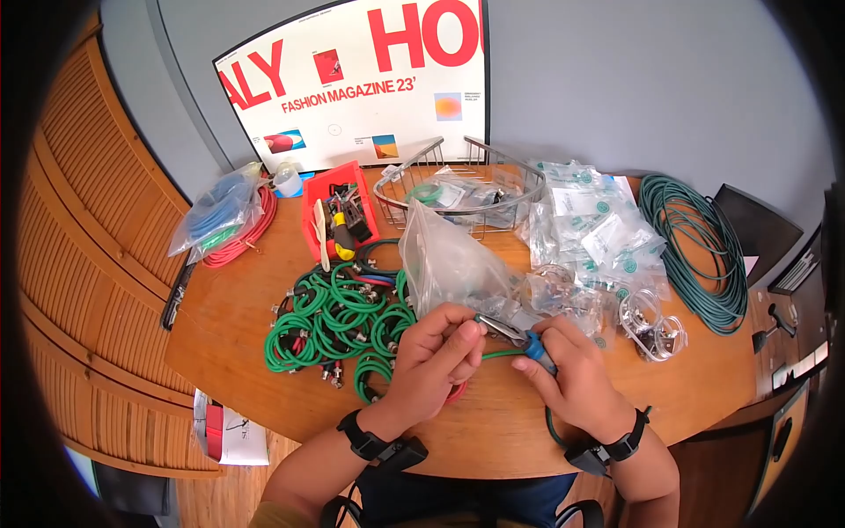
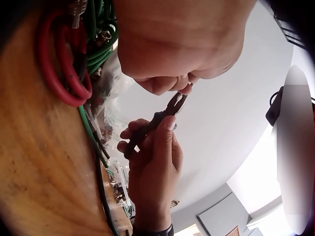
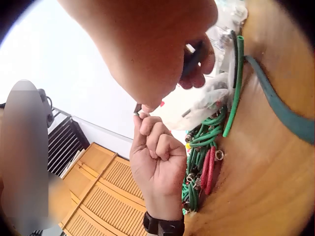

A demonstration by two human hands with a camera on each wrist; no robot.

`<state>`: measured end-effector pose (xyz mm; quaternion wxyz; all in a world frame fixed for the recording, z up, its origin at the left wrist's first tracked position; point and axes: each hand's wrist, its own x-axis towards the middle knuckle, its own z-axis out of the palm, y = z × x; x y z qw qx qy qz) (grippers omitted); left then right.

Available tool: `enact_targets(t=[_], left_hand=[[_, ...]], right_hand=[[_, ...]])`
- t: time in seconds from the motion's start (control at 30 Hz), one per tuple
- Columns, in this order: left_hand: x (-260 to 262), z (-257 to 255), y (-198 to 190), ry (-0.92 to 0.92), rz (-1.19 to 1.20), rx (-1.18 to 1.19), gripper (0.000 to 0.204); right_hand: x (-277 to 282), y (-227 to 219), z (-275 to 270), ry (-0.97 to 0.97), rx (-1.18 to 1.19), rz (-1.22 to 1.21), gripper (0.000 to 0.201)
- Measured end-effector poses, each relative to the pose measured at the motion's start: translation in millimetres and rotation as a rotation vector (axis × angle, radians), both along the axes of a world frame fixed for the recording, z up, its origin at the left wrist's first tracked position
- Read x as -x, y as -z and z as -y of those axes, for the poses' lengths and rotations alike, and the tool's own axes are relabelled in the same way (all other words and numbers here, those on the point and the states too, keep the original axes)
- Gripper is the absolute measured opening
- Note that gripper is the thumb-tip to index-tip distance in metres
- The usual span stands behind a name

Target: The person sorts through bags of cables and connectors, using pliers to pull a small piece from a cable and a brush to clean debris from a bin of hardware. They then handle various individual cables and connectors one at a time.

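My right hand (image 1: 576,374) grips blue-handled pliers (image 1: 533,348) over the front of the table. Their metal nose points left, right at the fingertips of my left hand (image 1: 433,359). With curled fingers, the left hand pinches a small piece at the plier tips; it is mostly hidden and I cannot tell its kind. The left wrist view shows the pliers (image 2: 156,120) from below, with the right thumb along them. Below the hands lies a short green tube (image 3: 237,86) beside a dark one. Left of my left hand are coiled green cables (image 1: 308,321) with metal connectors.
A red bin (image 1: 313,242) of tools stands behind the cables. Behind my hands are a clear plastic bag (image 1: 449,264) and a wire basket (image 1: 466,211). To the right lie bagged parts (image 1: 598,229), a dark green cable coil (image 1: 731,290) and clear cups (image 1: 647,339). A monitor (image 1: 352,106) stands at the back.
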<state>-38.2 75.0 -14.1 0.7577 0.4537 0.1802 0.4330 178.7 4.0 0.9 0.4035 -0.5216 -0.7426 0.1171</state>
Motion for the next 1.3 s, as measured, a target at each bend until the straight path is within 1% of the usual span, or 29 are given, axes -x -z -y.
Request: enact_targets(t=[0.03,0.1,0.13,0.2,0.27,0.4,0.7,0.87,1.3], left_hand=[[-1,1,0,-0.001,0.025,-0.01,0.018],[-2,2,0,0.0,0.049,-0.017,0.018],[-2,2,1,-0.003,0.042,-0.039,0.019],[-2,2,2,-0.001,0.033,-0.059,0.02],[-1,3,2,0.007,-0.038,-0.109,0.022],[-2,5,2,-0.022,-0.053,-0.116,0.021],[0,4,3,0.034,-0.051,-0.114,0.021],[0,4,5,0.081,0.006,-0.112,0.024],[0,6,3,0.085,0.031,-0.057,0.024]], right_hand=[[-1,0,-1,0.001,0.0,-0.001,0.031],[-3,1,-2,0.077,-0.162,0.158,0.035],[-4,1,-3,0.079,-0.16,0.156,0.035],[-4,-3,-3,0.104,-0.226,0.232,0.038],[-4,-4,-2,0.114,-0.229,0.243,0.038],[-6,-6,-2,0.133,-0.261,0.309,0.038],[-10,-4,-5,0.157,-0.349,0.361,0.041],[-10,-7,-4,0.169,-0.365,0.388,0.04],[-10,-9,-3,0.186,-0.365,0.424,0.034]])
